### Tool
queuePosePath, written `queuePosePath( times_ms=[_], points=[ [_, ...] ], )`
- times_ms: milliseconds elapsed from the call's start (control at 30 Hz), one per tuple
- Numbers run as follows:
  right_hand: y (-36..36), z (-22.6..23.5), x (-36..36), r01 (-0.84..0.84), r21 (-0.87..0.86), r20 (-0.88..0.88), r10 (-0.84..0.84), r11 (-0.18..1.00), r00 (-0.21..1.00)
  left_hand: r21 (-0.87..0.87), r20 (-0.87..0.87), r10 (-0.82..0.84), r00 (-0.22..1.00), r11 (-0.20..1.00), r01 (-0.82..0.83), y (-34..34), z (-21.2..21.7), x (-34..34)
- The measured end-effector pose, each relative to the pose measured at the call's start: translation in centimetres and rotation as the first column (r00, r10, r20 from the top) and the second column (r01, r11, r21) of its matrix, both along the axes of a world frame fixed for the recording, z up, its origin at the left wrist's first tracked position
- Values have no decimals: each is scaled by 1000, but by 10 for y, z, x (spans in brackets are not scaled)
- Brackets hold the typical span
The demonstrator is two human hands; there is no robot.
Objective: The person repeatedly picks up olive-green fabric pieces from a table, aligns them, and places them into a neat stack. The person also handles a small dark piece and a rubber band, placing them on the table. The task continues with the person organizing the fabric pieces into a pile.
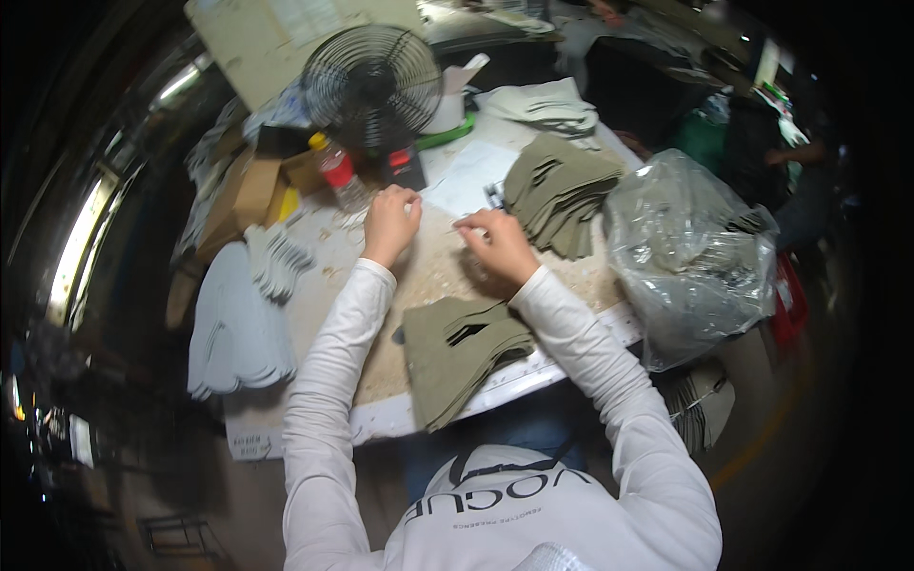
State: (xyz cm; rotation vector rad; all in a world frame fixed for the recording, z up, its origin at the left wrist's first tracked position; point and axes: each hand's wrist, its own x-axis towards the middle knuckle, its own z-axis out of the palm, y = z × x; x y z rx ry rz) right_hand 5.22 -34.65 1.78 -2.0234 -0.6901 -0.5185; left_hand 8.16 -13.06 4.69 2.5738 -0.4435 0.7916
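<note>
My left hand [391,226] is raised over the middle of the table, its fingers pinched together near a bottle [335,167] with a yellow cap and red label. Apart from it, to the right, my right hand [502,246] is also closed in a pinch. Whatever the fingertips hold is too small to make out. Between my forearms, at the near edge, lies a stack of olive fabric pieces [447,366] with a slit cut in it. Just beyond my right hand sits a larger fanned stack of olive pieces [562,190].
A black fan [371,86] stands at the back beside a cardboard box [244,202]. Light grey cut pieces [238,324] overhang the table's left edge. A clear plastic bag [690,257] bulges at the right. Pale pieces [543,105] and a white paper sheet [474,171] lie farther back.
</note>
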Motion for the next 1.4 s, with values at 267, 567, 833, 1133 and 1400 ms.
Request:
queuePosePath(
  times_ms=[267, 567, 833, 1133, 1400],
  points=[
    [-31, 6, -2, 107, 15, 155, -108, 994, 982, 262, 94, 66, 993, 961, -88, -38, -73, 89],
    [-21, 0, -11, 0, -52, 92, 5, 999, 996, 131, 25, -29, 999, 991, 25, -6, -71, 83],
    [-17, -4, -12, -4, -47, 90, 9, 999, 996, 87, -21, 121, 992, 989, -119, -7, -87, 79],
    [-16, -10, -12, -10, -84, 75, 17, 996, 997, 29, -188, 123, 974, 992, -119, 4, -83, 64],
    [-15, -2, -18, -30, -61, 91, 35, 998, 995, -395, -210, -276, 938, 901, 177, -9, -59, 36]
  ],
)
